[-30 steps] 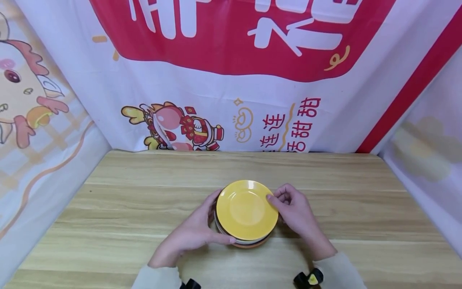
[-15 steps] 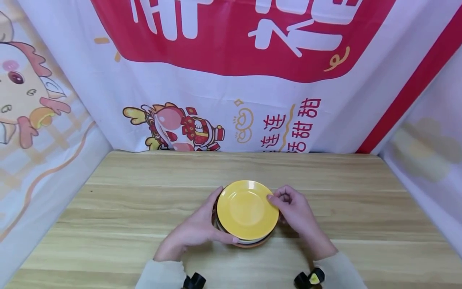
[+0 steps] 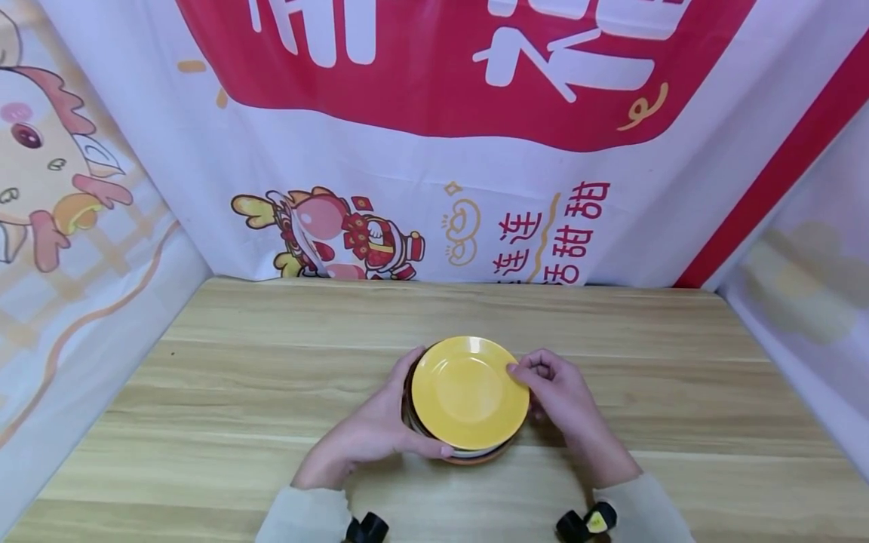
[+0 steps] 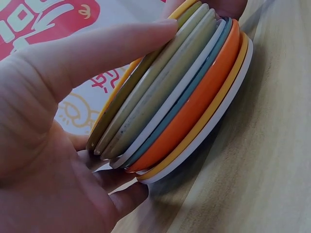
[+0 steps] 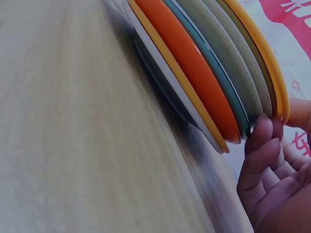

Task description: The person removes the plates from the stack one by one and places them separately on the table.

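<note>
A yellow plate (image 3: 468, 392) tops a stack of plates (image 4: 189, 102) in several colours: olive, grey-green, white, teal, orange, yellow and white at the bottom. Around the stack's left side my left hand (image 3: 380, 422) holds on, its thumb (image 4: 112, 46) along the near side of the upper rims and its fingers behind the rims. At the right, my right hand (image 3: 560, 392) pinches the top yellow plate's rim, thumb above and curled fingers (image 5: 260, 160) below and beside the upper rims. In the right wrist view the plates' edges lie close together.
The stack stands on a wood-grain table (image 3: 271, 339). Behind it hangs a white and red printed cloth (image 3: 434, 173), with more cloth at the left and right sides. A black wrist device (image 3: 366, 528) sits at each sleeve.
My left hand has shifted slightly right along the stack. The right hand keeps its pinch on the yellow plate. The head view has shifted a little.
</note>
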A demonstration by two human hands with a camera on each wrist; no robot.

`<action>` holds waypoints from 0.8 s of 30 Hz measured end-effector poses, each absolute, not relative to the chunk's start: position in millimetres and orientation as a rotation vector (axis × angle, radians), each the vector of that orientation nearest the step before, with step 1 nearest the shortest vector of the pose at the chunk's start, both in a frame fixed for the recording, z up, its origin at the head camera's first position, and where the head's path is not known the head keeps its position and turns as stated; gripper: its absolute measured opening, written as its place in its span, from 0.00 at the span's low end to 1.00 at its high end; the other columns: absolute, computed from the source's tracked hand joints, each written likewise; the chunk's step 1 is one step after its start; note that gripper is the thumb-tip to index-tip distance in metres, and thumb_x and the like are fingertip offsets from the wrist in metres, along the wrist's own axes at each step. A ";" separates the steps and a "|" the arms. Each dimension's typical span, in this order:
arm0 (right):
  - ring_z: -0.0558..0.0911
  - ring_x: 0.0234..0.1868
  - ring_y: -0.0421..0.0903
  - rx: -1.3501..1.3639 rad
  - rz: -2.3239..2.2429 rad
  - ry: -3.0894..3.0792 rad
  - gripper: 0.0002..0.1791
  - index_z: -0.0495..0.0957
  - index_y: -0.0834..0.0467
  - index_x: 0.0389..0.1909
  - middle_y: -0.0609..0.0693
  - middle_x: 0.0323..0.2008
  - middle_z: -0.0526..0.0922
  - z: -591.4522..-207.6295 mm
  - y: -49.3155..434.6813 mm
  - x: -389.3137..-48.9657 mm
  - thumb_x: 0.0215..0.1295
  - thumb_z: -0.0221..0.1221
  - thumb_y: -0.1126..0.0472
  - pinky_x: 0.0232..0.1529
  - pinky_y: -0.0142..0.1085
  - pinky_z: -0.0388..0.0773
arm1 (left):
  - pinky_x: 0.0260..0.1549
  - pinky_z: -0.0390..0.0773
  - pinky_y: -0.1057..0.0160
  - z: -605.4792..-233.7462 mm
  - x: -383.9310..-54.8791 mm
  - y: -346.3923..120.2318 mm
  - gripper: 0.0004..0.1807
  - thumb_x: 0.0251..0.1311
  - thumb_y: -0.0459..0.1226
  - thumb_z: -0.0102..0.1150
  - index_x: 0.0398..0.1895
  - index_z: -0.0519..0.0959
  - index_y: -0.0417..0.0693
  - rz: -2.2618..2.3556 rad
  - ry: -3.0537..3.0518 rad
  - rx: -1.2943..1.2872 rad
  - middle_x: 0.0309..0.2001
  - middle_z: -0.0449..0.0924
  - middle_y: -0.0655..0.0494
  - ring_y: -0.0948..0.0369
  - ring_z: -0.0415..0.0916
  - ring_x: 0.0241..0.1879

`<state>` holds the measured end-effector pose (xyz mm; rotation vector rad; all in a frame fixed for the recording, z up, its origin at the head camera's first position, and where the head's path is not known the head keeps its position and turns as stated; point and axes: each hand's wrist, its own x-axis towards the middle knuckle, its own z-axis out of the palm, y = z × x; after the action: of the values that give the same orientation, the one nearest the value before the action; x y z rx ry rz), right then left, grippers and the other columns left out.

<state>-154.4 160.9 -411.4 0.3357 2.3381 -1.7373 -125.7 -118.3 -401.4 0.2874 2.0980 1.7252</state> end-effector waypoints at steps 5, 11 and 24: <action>0.76 0.30 0.46 0.332 -1.797 2.259 0.22 0.80 0.57 0.54 0.47 0.36 0.81 -413.3 164.8 -155.6 0.73 0.68 0.44 0.27 0.31 0.77 | 0.86 0.47 0.38 -402.6 -125.6 -118.6 0.75 0.39 0.33 0.91 0.87 0.47 0.60 1.740 2.090 0.324 0.83 0.59 0.52 0.48 0.55 0.82; 0.74 0.25 0.43 0.270 -1.916 2.161 0.25 0.79 0.61 0.56 0.45 0.32 0.84 -413.6 168.6 -156.6 0.73 0.68 0.45 0.26 0.30 0.75 | 0.85 0.48 0.39 -402.6 -126.4 -118.4 0.74 0.39 0.33 0.91 0.87 0.48 0.61 1.736 2.107 0.324 0.83 0.59 0.53 0.49 0.56 0.82; 0.76 0.30 0.44 0.309 -1.943 2.054 0.24 0.80 0.59 0.59 0.47 0.39 0.84 -410.9 173.4 -157.6 0.75 0.67 0.45 0.31 0.28 0.79 | 0.86 0.43 0.35 -402.9 -125.9 -119.1 0.75 0.40 0.34 0.90 0.87 0.46 0.63 1.715 2.105 0.297 0.85 0.56 0.55 0.49 0.50 0.84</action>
<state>-157.6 173.4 -410.9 0.3086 2.0543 -1.9433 -125.9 -119.1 -402.9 0.2968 2.1054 1.7154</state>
